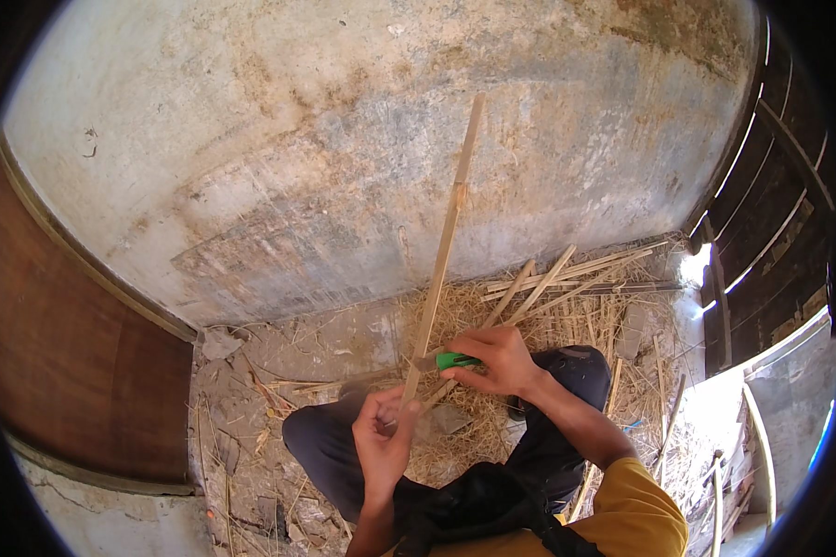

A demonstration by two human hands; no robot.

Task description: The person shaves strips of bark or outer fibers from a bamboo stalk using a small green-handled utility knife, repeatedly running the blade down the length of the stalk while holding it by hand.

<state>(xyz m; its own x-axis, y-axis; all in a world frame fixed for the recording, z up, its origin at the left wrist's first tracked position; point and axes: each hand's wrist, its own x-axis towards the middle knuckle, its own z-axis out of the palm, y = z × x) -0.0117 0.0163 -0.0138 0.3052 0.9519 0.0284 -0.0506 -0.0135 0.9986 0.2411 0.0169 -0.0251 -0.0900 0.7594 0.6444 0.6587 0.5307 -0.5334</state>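
A long, flat bamboo strip (442, 255) with a node partway along it slants up and away from me toward the wall. Its near end is gripped by my left hand (383, 442), fingers and thumb closed round it. My right hand (502, 362) is wrapped around a green-handled utility knife (455, 360). The knife's blade meets the strip a little above my left hand; how deep it bites is too small to tell. Beneath the strip, between my bent legs, lies a heap of pale, curly shavings (464, 432).
Several loose bamboo strips (567, 275) lie at the foot of the stained wall (344, 158). To the left is a brown wooden panel (84, 343). Dark slatted boards (776, 213) rise at the right. Shavings and debris litter the floor around my legs.
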